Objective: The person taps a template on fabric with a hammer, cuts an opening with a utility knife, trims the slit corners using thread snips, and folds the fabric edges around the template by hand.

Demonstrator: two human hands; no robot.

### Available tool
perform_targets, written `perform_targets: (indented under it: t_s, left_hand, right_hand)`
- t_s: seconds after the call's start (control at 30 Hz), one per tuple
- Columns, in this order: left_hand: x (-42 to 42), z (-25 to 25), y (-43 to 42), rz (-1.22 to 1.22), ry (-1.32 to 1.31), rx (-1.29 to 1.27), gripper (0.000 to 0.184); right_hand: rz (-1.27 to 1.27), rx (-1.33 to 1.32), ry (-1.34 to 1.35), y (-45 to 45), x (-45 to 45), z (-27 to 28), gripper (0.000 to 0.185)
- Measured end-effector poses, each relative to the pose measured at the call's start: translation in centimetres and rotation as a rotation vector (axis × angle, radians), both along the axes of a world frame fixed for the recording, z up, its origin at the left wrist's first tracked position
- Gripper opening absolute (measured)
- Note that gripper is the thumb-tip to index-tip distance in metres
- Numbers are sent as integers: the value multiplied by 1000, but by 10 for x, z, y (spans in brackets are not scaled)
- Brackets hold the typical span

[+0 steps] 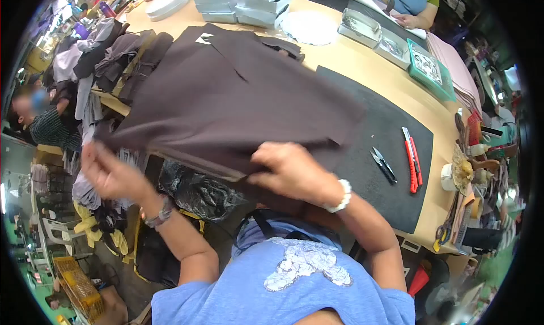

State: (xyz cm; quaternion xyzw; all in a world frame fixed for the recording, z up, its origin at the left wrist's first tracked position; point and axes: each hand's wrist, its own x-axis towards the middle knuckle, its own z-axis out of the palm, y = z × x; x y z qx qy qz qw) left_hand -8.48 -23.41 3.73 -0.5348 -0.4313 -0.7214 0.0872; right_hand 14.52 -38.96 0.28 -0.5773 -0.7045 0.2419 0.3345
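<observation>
A large dark brown piece of fabric (255,98) spreads over the table and hangs over its front edge, with a small white patch near its far end. My left hand (110,175), slightly blurred, pinches the fabric's left corner out beyond the table edge. Closer to my body, my right hand (289,169) grips the near edge of the same fabric, fingers closed on it. On the dark mat (396,121) to the right lie thread snips (384,165) and red utility knives (412,160), apart from my hands.
Grey boxes (243,7) stand stacked at the back, beside a white round piece (309,27). Trays of small parts (425,61) line the far right. Piled fabric (124,58) sits at left. Across the table, a co-worker's hand (407,21) rests near white sheets.
</observation>
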Motion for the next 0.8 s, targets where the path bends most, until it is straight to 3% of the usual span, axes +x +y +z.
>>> perform_targets:
  t_s: [0.1,0.17,0.23,0.27,0.3,0.33,0.47,0.53,0.57,0.6,0.63,0.7,0.73,0.8]
  left_hand:
    - [-116,-21,4,275,73,17,14]
    - [-161,-6,-19,497,67,-128,12]
    - [-188,19,-26,589,80,-118,12]
    - [-197,38,-20,580,95,-58,12]
    - [-204,55,-10,558,119,0,12]
    - [-208,74,4,522,151,56,12]
    - [-192,132,83,279,321,222,12]
    - [-153,130,125,135,477,237,12]
    - [-127,121,145,68,553,234,12]
    - [-89,108,150,238,667,140,13]
    - [-69,92,181,52,690,198,16]
    - [-22,56,214,-51,742,108,25]
    - [0,39,230,-70,785,129,25]
    - [34,1,263,-23,855,-23,26]
  right_hand:
    - [377,-271,75,7,-62,-6,30]
    - [673,-433,307,2,-96,8,38]
    - [929,-474,558,1,-119,37,42]
    - [984,-274,701,-3,-125,48,30]
    - [1014,-107,898,-5,-138,52,33]
    - [1041,-68,805,2,-125,77,33]
    - [818,-195,806,23,-73,128,33]
    - [542,65,737,39,-49,112,33]
    - [393,-59,767,48,-33,105,34]
    - [285,-81,769,59,-16,93,32]
    - [166,-176,678,68,3,87,31]
    - [-44,-144,674,87,35,57,35]
    - [-156,-127,488,97,52,44,37]
    - [-294,-107,480,115,80,9,39]
